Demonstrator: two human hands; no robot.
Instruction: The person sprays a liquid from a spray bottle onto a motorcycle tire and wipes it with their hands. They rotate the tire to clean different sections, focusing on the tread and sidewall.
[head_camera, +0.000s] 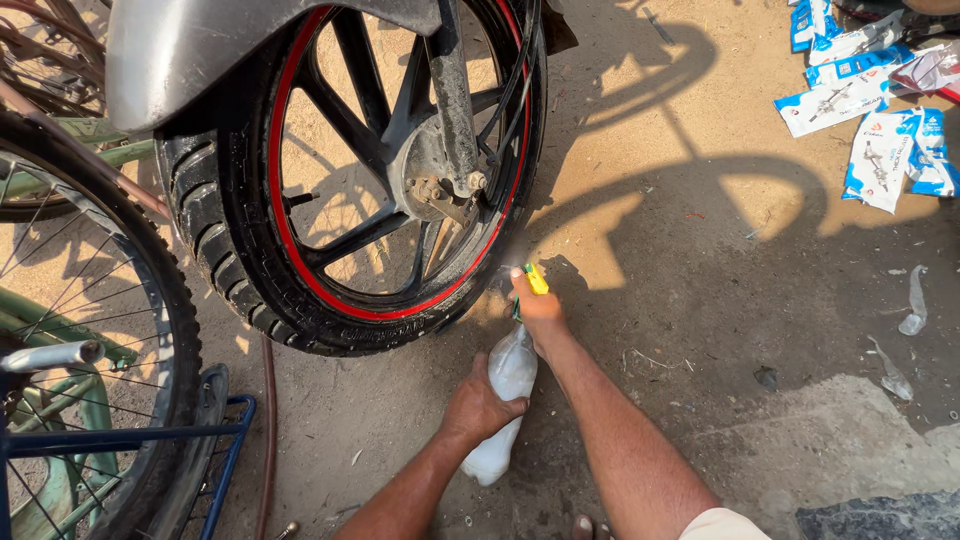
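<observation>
A clear plastic spray bottle (510, 385) with whitish liquid is held low over the dirt ground. My left hand (480, 403) wraps around its body. My right hand (540, 312) grips its yellow-green trigger head (535, 279), which points at the lower rim of a motorcycle wheel. The wheel (350, 170) has a black tyre, a red-striped black rim, thick spokes and a metal hub (440, 175). A faint mist hangs near the rim by the nozzle.
A bicycle wheel (90, 330) with thin spokes and a blue metal stand (225, 440) fill the left. A grey mudguard (200, 55) sits above the tyre. Blue-and-white packets (870, 110) lie at the top right. Plastic scraps (912, 300) litter the ground at right.
</observation>
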